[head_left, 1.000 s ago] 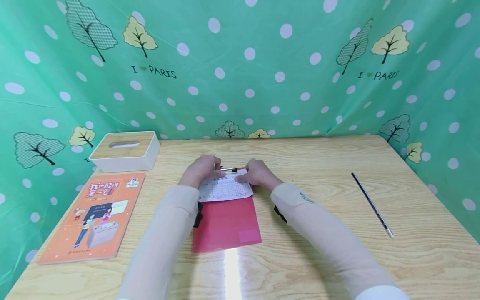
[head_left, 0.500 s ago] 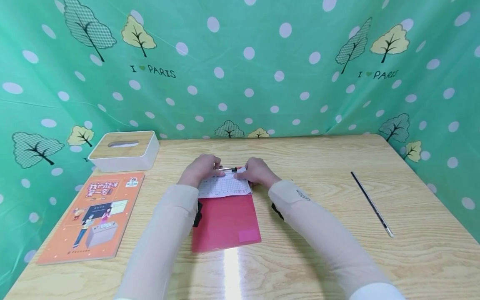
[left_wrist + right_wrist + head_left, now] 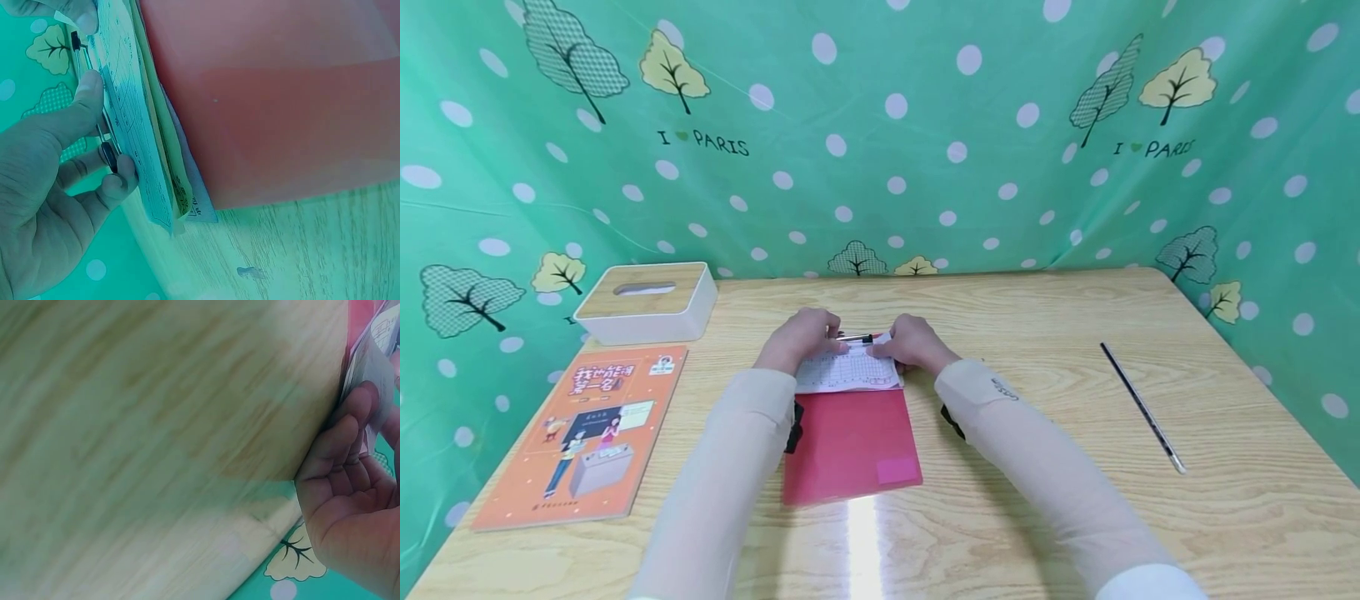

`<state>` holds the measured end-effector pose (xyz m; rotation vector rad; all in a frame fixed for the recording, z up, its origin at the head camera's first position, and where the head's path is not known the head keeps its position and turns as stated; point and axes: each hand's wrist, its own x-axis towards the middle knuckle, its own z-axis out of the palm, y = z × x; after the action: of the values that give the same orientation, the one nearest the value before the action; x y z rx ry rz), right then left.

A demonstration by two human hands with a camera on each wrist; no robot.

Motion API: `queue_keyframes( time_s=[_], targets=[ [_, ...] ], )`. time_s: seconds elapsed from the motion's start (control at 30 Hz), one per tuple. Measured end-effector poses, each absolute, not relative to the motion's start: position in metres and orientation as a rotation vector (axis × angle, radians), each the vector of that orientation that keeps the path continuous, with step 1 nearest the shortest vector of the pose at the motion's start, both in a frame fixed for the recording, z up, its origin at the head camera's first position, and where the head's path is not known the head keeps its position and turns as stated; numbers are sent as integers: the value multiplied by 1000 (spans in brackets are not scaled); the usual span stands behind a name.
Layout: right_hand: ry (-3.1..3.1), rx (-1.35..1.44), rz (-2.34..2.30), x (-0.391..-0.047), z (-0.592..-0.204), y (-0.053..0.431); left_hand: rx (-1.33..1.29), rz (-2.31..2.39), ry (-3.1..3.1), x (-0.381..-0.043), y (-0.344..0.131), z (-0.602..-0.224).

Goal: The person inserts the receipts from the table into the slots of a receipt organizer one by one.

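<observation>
A red clip folder (image 3: 853, 446) lies on the table, a pink label at its lower right. Over its far part is a stack of printed paper slips (image 3: 850, 372), with a metal clip (image 3: 855, 338) with black ends along their far edge. My left hand (image 3: 801, 340) grips the slips' far left part; in the left wrist view its thumb and curled fingers are at the clip (image 3: 107, 155) and the slips' edge (image 3: 139, 125). On the far right, my right hand (image 3: 917, 345) pinches the slips, with curled fingers (image 3: 340, 440) against their underside in the right wrist view.
An orange book (image 3: 580, 437) lies at the left, below a white tissue box (image 3: 647, 304) with a wooden lid. A dark pencil (image 3: 1142, 407) lies at the right. A green patterned curtain (image 3: 880, 142) hangs behind the wooden table (image 3: 1037, 317).
The near edge of the slips has moved away from me, toward the clip, baring a little more of the red folder. Both hands keep their hold and have barely moved.
</observation>
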<state>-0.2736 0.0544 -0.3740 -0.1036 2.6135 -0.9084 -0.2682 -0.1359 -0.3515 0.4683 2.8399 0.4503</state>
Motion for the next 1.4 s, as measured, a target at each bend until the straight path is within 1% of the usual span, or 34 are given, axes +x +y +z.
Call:
queue_keyframes(
  time_s=[1.4],
  targets=[
    [2610,-118,-964,-273,-377,61,496,415,2884,-264,-136,-357]
  ],
)
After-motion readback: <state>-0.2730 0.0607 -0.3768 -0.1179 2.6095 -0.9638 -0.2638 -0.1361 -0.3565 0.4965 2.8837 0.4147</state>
